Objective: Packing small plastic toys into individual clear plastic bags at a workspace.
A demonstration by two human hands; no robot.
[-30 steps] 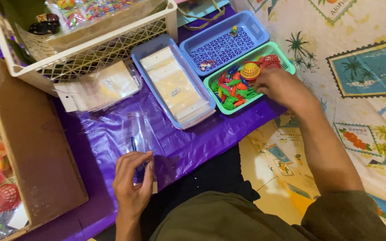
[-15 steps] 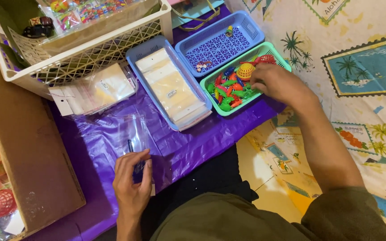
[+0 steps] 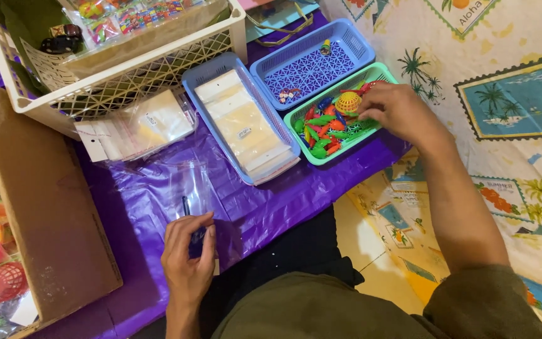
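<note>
A purple plastic sheet covers the working surface, with a palm-tree patterned cloth spread to its right. At the top left stands a white lattice crate holding a cardboard tray of small bright toys, and a stack of clear zip bags lies just in front of it on the sheet. A flat piece of brown cardboard lies along the left edge, and beyond it are red mesh and pink toys, partly out of view.

Three shallow baskets sit side by side, touching. The light blue basket holds a stack of clear packets with white header strips. The darker blue basket is nearly bare, with a few small pieces on its floor. The green basket holds a heap of small green, red and orange plastic pieces and an orange-yellow ribbed ball.

The right hand reaches out at full arm's length over the far end of the green basket, palm down, its fingers curled into the heap just beside the ball; whether they pinch a piece cannot be told. The left hand rests near the body on the sheet, its fingers pressed together on the lower end of a clear plastic bag that lies flat on the sheet, with something small and dark under them.
</note>
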